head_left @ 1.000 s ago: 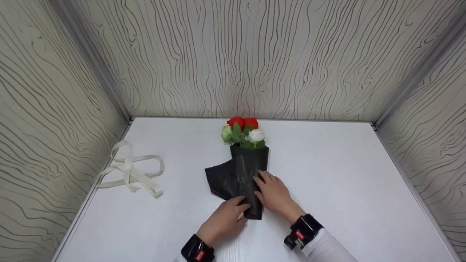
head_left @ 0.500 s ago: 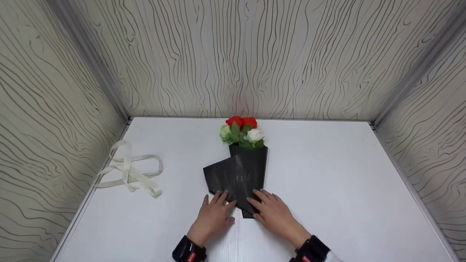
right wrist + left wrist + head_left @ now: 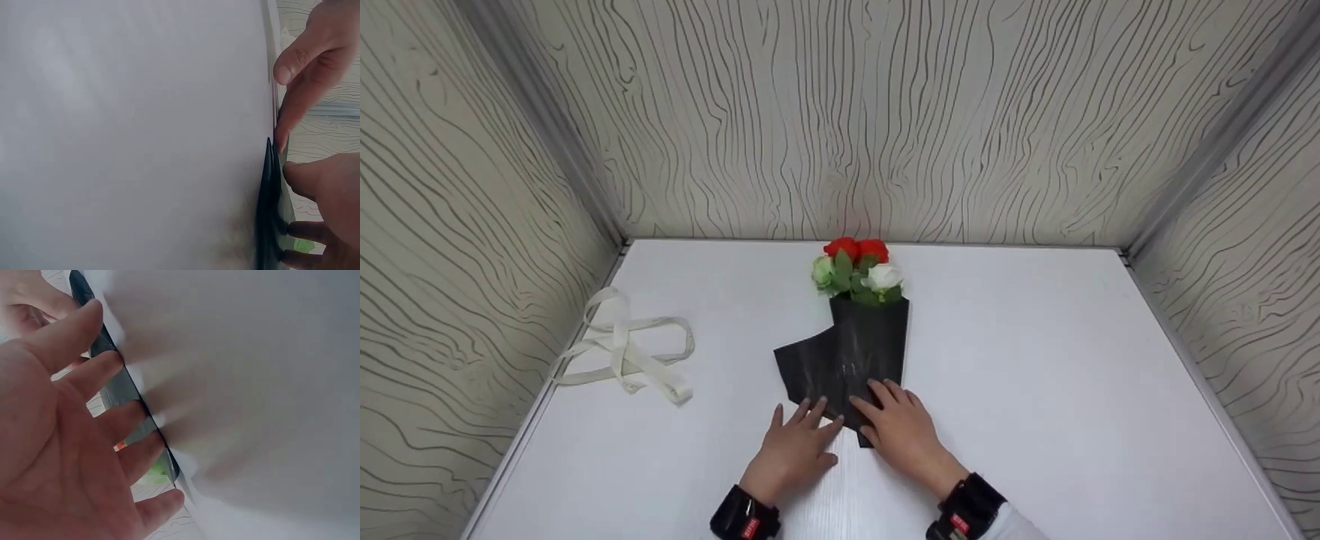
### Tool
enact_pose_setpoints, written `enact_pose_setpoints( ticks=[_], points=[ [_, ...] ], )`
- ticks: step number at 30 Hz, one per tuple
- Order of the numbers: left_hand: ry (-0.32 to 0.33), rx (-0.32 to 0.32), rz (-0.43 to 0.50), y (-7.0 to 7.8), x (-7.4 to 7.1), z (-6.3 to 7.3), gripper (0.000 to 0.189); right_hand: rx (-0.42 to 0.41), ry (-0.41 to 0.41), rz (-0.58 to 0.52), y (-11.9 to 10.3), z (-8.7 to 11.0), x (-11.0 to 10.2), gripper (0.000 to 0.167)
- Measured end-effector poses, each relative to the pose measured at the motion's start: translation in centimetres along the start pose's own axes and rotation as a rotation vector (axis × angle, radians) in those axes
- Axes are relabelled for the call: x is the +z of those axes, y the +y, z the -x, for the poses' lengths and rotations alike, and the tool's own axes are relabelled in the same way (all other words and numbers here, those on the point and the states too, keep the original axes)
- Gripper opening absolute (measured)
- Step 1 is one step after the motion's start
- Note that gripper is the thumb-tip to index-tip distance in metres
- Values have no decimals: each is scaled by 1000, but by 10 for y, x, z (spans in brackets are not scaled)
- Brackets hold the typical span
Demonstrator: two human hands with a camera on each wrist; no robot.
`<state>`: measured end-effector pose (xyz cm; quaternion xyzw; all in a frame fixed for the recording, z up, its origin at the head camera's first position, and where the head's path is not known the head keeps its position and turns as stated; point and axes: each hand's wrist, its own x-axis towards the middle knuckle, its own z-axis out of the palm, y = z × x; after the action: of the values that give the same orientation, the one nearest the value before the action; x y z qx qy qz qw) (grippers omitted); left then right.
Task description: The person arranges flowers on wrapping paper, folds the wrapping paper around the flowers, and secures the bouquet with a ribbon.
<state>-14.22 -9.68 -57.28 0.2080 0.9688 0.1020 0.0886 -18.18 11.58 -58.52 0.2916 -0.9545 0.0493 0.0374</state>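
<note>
A bouquet lies in the middle of the table, wrapped in black paper (image 3: 872, 341). Red roses (image 3: 873, 250), a white rose (image 3: 884, 277) and a pale green flower (image 3: 823, 271) show with leaves above the paper's top edge. A flap of the paper sticks out to the left. My left hand (image 3: 793, 454) has its fingers spread, the tips right at the flap's lower edge. My right hand (image 3: 905, 433) rests on the lower part of the wrap with fingers extended. In the right wrist view its fingertips (image 3: 286, 228) press against the dark paper.
A loosely looped cream ribbon (image 3: 620, 341) lies at the table's left side. The white table (image 3: 1035, 337) is bordered by wood-grain-patterned panels (image 3: 840, 120) at the back and both sides.
My left hand has shifted left from the wrap's narrow bottom end to the flap's lower edge. My right hand slid down the wrap, then a little up and left across it.
</note>
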Motion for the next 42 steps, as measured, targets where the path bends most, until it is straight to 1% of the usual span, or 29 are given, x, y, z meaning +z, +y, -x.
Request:
enact_pose_setpoints(
  ticks=[3, 5, 8, 11, 14, 17, 20, 25, 29, 33, 42],
  points=[
    [21, 8, -2, -6, 1, 3, 56, 18, -15, 22, -2, -4, 3, 42],
    [33, -8, 4, -13, 1, 6, 57, 24, -22, 32, -2, -5, 4, 41],
    [37, -62, 33, -25, -2, 13, 59, 18, -17, 41, -2, -5, 5, 41],
    [26, -116, 69, -35, -6, 20, 60, 19, -15, 40, -1, -4, 6, 40],
    [25, -139, 102, -39, -8, 22, 59, 22, -12, 40, -1, -4, 5, 40],
    [33, -139, 152, -40, -7, 22, 58, 28, -13, 29, 1, -3, 3, 40],
    [37, -138, 183, -40, -5, 24, 59, 43, -18, 26, 5, -2, 1, 40],
    [29, -138, 200, -42, -5, 27, 60, 91, -11, 33, 23, 5, -1, 40],
    [20, -148, 211, -43, -8, 25, 58, 114, 0, 21, 40, 13, -4, 39],
    [7, -156, 222, -42, -10, 24, 57, 140, 17, 22, 58, 23, -8, 39],
    [1, -151, 233, -42, -10, 23, 58, 241, 52, -20, 97, 47, -16, 39]
  ],
)
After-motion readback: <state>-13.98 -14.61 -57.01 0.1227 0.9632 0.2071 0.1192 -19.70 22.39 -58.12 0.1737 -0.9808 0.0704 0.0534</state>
